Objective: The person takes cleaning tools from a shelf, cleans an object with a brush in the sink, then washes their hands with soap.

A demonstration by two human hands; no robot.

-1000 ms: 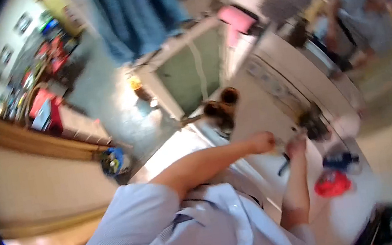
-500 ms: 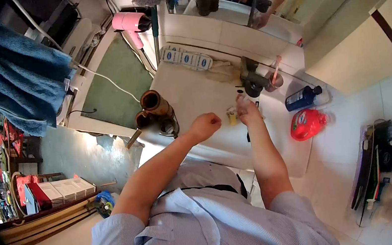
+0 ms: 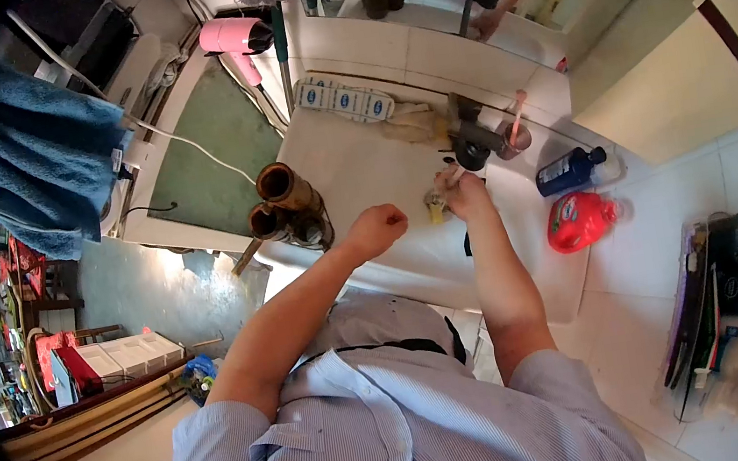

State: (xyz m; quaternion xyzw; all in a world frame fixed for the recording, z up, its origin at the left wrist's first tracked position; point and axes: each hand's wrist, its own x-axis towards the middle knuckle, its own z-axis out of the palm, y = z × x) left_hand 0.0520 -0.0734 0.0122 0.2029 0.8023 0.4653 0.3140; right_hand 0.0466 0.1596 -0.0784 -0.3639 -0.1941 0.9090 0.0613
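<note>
My left hand (image 3: 378,229) is curled closed over the front of the white washbasin (image 3: 337,174). Whatever its fingers may hold is hidden. To its right, my right hand (image 3: 463,195) has bent fingers below the dark faucet (image 3: 470,145), close to a small clear and yellow object (image 3: 436,208). A pale, thin bit shows at the fingertips, too small to name. Left of my left hand, a cluster of brown bamboo-like tubes (image 3: 280,186) stands at the basin's left edge.
A pink hair dryer (image 3: 234,42) hangs at the back left. A white and blue packet (image 3: 341,100) lies along the basin's back rim. On the right stand a pink cup (image 3: 515,138), a dark blue bottle (image 3: 568,172) and a red bottle (image 3: 578,222). A mirror (image 3: 414,12) spans the back.
My right hand's fingers have bent inward, and the hand has shifted slightly up and stays near the yellow object. My left hand keeps its curl and has moved slightly left. The view has shifted a little.
</note>
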